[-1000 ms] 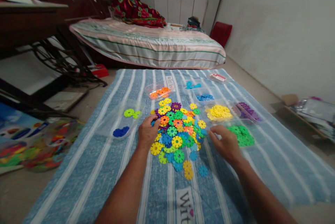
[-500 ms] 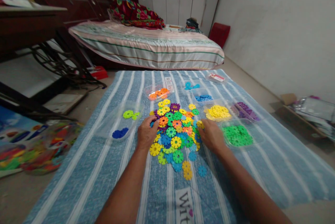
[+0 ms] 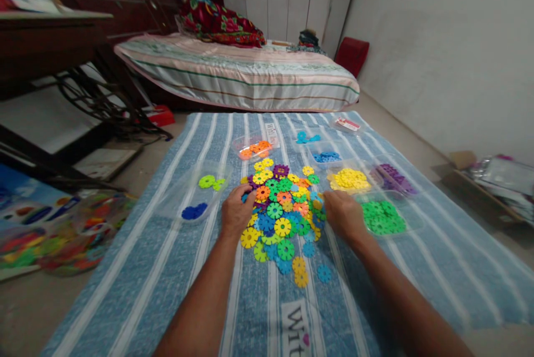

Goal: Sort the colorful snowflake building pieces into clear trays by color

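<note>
A mixed heap of flower-shaped plastic discs (image 3: 282, 227) with notched rims lies in the middle of the striped cloth, in yellow, green, orange, blue and purple. My left hand (image 3: 237, 211) is at the heap's left edge, thumb and fingers curled round a blue disc (image 3: 245, 198). On the right edge, my right hand (image 3: 344, 213) has its fingers bent together; what they hold, if anything, is hidden. Close to that hand are a tub of yellow discs (image 3: 349, 179) and a tub of green discs (image 3: 382, 217).
Further tubs hold purple discs (image 3: 394, 178), blue discs (image 3: 326, 157), light blue discs (image 3: 307, 137) and orange discs (image 3: 261, 149). At left, one clear tub (image 3: 177, 193) has lime and dark blue discs. A bed (image 3: 250, 79) stands beyond the cloth-covered surface.
My right hand has shifted slightly right, away from the heap, and its fingers look more closed. My left hand stays at the heap's left edge. The view has shifted slightly.
</note>
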A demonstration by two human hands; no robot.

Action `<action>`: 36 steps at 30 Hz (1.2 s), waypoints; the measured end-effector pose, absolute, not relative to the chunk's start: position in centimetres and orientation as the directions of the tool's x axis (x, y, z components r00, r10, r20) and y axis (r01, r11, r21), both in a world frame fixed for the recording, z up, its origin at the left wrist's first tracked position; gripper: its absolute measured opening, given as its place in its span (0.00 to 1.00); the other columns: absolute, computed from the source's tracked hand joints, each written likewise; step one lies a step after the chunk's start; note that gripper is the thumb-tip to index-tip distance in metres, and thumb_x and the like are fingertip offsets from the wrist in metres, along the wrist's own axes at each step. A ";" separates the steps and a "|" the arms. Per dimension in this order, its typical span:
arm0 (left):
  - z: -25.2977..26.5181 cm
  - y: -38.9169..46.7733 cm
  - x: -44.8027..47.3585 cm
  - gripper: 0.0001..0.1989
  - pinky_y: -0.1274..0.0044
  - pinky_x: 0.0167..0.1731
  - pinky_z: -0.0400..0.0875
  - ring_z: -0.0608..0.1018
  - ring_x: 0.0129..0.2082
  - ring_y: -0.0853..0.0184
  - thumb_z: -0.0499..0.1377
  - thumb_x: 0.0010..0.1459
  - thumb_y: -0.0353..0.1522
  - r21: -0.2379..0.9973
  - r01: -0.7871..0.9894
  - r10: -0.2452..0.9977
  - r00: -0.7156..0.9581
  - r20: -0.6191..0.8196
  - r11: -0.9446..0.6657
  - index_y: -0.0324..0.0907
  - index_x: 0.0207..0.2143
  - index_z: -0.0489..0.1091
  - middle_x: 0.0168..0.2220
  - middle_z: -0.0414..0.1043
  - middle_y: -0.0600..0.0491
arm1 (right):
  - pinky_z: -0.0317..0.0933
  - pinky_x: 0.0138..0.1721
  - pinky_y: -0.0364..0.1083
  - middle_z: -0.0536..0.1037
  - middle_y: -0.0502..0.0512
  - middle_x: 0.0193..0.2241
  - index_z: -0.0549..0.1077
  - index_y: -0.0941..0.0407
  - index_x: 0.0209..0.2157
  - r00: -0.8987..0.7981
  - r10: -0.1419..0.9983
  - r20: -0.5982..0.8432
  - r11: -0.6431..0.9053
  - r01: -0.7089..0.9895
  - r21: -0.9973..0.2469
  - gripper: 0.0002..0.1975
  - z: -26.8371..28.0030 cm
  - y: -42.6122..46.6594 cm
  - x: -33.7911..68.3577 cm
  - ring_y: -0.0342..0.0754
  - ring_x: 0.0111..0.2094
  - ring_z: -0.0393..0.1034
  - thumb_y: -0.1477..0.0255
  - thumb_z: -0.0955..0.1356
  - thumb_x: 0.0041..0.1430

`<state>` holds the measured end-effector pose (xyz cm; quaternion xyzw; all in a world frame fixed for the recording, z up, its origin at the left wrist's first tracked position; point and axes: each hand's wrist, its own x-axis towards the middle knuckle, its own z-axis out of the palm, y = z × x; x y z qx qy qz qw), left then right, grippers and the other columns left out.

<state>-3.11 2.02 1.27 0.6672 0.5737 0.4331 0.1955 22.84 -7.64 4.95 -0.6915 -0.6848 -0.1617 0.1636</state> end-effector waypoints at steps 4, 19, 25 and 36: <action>1.1 2.1 -3.1 0.12 0.71 0.52 0.67 0.77 0.45 0.62 0.55 0.54 0.39 0.760 0.593 0.935 -0.034 0.353 -0.265 0.43 0.36 0.73 0.43 0.76 0.52 | 0.50 0.33 0.46 0.73 0.57 0.27 0.74 0.58 0.32 0.167 0.755 0.634 -0.180 0.983 -0.044 0.11 7.3 -6.8 25.2 0.49 0.32 0.63 0.75 0.60 0.63; 1.3 2.0 -3.1 0.11 0.71 0.52 0.68 0.77 0.45 0.63 0.56 0.53 0.38 0.756 0.601 0.935 -0.040 0.352 -0.259 0.44 0.36 0.74 0.43 0.77 0.52 | 0.54 0.37 0.43 0.76 0.56 0.34 0.73 0.57 0.32 0.102 0.991 0.091 -0.086 0.983 -0.163 0.10 4.8 -8.0 21.6 0.48 0.39 0.68 0.69 0.63 0.64; 1.3 2.0 -3.1 0.12 0.71 0.52 0.68 0.77 0.45 0.63 0.55 0.54 0.39 0.750 0.607 0.934 -0.034 0.356 -0.264 0.43 0.36 0.73 0.43 0.77 0.52 | 0.54 0.37 0.44 0.76 0.57 0.33 0.75 0.57 0.30 0.090 0.993 0.083 -0.076 0.985 -0.153 0.14 4.4 -7.9 21.6 0.48 0.39 0.68 0.68 0.62 0.65; 1.5 1.9 -3.0 0.12 0.71 0.52 0.67 0.77 0.45 0.63 0.55 0.54 0.38 0.761 0.593 0.937 -0.030 0.347 -0.263 0.43 0.37 0.73 0.43 0.77 0.52 | 0.51 0.33 0.45 0.74 0.56 0.28 0.73 0.57 0.26 0.034 0.964 0.262 -0.019 0.998 -0.057 0.15 3.2 -8.2 21.9 0.47 0.32 0.65 0.76 0.60 0.63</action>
